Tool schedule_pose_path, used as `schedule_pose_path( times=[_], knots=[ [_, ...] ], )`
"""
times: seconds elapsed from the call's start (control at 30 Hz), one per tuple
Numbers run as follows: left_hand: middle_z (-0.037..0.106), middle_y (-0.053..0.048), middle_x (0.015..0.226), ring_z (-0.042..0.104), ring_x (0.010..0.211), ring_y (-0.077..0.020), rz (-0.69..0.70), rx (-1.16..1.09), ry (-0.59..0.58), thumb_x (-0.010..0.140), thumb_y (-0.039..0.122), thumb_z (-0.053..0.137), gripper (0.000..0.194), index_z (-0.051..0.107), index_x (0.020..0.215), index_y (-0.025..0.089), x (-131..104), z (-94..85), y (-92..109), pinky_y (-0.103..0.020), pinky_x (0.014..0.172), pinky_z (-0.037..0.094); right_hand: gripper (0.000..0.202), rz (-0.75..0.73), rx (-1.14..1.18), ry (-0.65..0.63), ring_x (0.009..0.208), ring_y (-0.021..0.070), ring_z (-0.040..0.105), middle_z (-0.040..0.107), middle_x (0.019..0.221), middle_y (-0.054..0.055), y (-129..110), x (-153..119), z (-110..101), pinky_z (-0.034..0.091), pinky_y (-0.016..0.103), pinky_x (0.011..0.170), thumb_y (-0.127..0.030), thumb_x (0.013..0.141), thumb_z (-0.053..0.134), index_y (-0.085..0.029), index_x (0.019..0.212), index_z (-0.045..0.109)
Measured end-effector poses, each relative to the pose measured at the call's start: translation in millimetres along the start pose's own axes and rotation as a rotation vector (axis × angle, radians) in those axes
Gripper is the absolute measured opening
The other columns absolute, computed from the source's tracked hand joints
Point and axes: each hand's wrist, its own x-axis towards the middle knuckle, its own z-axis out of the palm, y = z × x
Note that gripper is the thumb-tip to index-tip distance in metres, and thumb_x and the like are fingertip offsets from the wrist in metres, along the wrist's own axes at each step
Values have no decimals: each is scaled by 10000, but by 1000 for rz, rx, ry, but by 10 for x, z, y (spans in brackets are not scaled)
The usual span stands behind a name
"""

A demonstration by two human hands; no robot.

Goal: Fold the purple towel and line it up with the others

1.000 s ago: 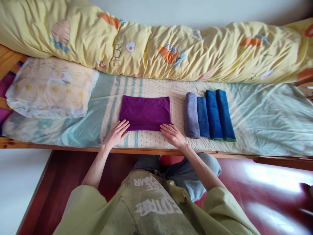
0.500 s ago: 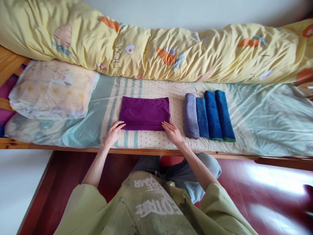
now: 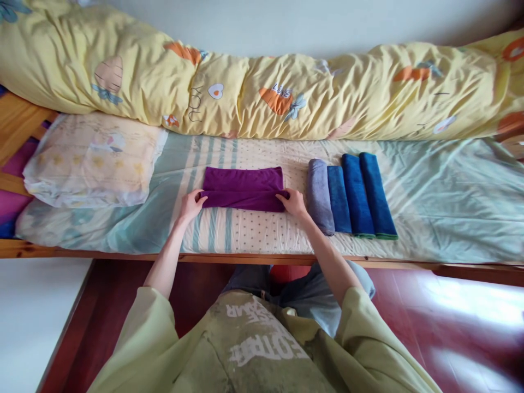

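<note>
A purple towel (image 3: 244,180) lies flat on the bed, its near edge folded over into a long band across the front. My left hand (image 3: 192,204) pinches the left end of that band between thumb and fingers. At the opposite end, my right hand (image 3: 295,202) grips the band in the same way. Just right of my right hand are several rolled towels lined up side by side: a greyish-purple roll (image 3: 320,196), a shorter blue roll (image 3: 339,199), and two longer blue rolls (image 3: 358,195) with green edging at their near ends.
Along the wall lies a bunched yellow quilt (image 3: 229,103) with carrot prints. A pillow-like bundle in a thin clear cover (image 3: 92,164) rests at the left. The patterned sheet (image 3: 446,207) covers the mattress, and a wooden bed rail (image 3: 254,258) runs along the front.
Both hands have gone from resting on the towel's near corners to pinching them. The near band has been turned away from me, so the towel is now shorter front to back.
</note>
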Motion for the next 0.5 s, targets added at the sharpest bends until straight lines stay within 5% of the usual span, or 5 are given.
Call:
schedule_pose_path(
  times=[0.17,0.37,0.5],
  knots=[
    [744,-113,1013,720,937,-257,115,169,61,948,285,660,246,705,1152,156,24,70,-20,-369,937,551,218,74,-106,-13,761,233,665,741,844,103,-4,33,60,511,327,760,-364,851,785,-150,886,761],
    [659,-163,1228,635,1174,-315,384,360,277,1037,318,547,282,711,1225,184,-160,152,70,-466,1068,476,345,-53,-96,93,1044,295,652,713,1124,152,-41,-155,131,512,424,970,-312,926,686,-142,1226,699],
    [682,-125,1224,630,1186,-288,651,395,67,1042,311,558,272,731,1228,215,-343,189,144,-457,1099,464,432,-277,-228,249,1320,344,485,534,1464,177,-103,-465,128,409,531,1105,-338,1013,578,-179,1414,606]
  ],
)
